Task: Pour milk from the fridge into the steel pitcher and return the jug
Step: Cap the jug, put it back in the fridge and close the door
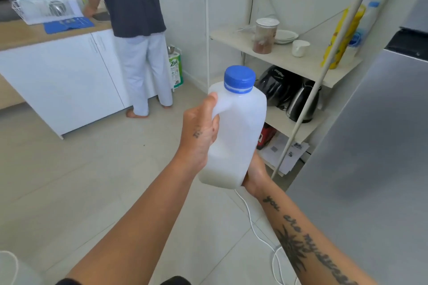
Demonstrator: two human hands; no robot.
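left grip (199, 132) wraps the handle of the milk jug (236, 136), thumb over the top of the handle, fingers curled through it. right grip (254, 173) sits under the jug's bottom corner on the fridge side, palm against the base; its fingers go behind the jug, so cannot tell how they lie. jug is held in mid-air over the tiled floor, between both grips, leaning a little to the right, with its blue cap (239, 78) on. plastic is cloudy, whiter toward the bottom.

grey fridge (370, 134) fills the right edge, door shut. white shelf unit (284, 58) stands just beside it. upper shelf: lidded jar (265, 34), stacked plates (286, 36), white cup (300, 48), yellow bottle (342, 37). lower shelf: black kettle (303, 102), with a second black appliance (275, 85) touching or nearly touching it. loose papers (284, 152) at the bottom.

white cable (252, 222) trails on the floor below the right forearm.

far left: a second person (136, 18) stands with their back to the camera at the worktop (27, 34), which carries a dish rack (34, 10) and a blue mat (69, 24).
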